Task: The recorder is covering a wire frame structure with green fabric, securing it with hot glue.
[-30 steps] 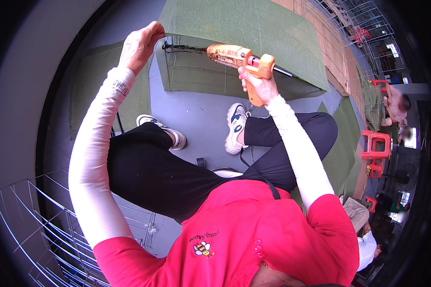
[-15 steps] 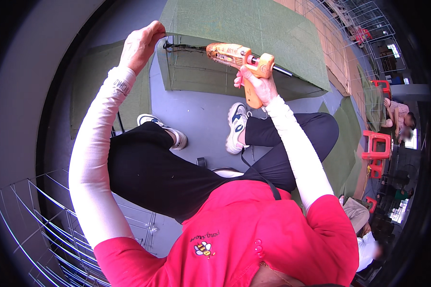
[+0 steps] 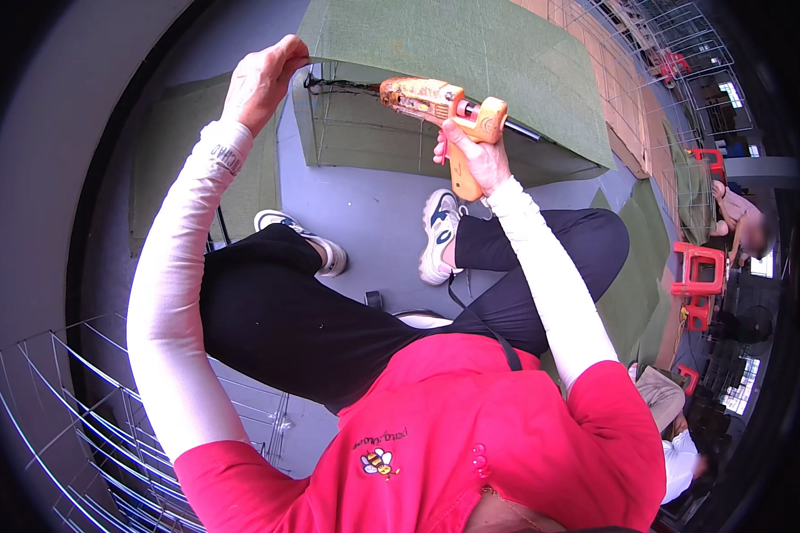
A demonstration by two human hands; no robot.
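My right hand (image 3: 473,153) grips an orange glue gun (image 3: 440,102), its nozzle pointing left along the top edge of a wire frame covered in green felt (image 3: 471,53). My left hand (image 3: 262,78) pinches the corner of that felt at the frame's left end, near a dark bead along the edge. I sit on the grey floor in black trousers, my white shoes (image 3: 436,235) below the frame.
A white wire grid panel (image 3: 89,417) lies at the lower left. Another green felt sheet (image 3: 164,169) lies on the floor at left. Red plastic stools (image 3: 698,280) and other people sit at the right. More wire frames (image 3: 684,53) stand at the upper right.
My right hand has shifted the glue gun slightly left along the frame's top edge. My left hand has stayed on the felt corner.
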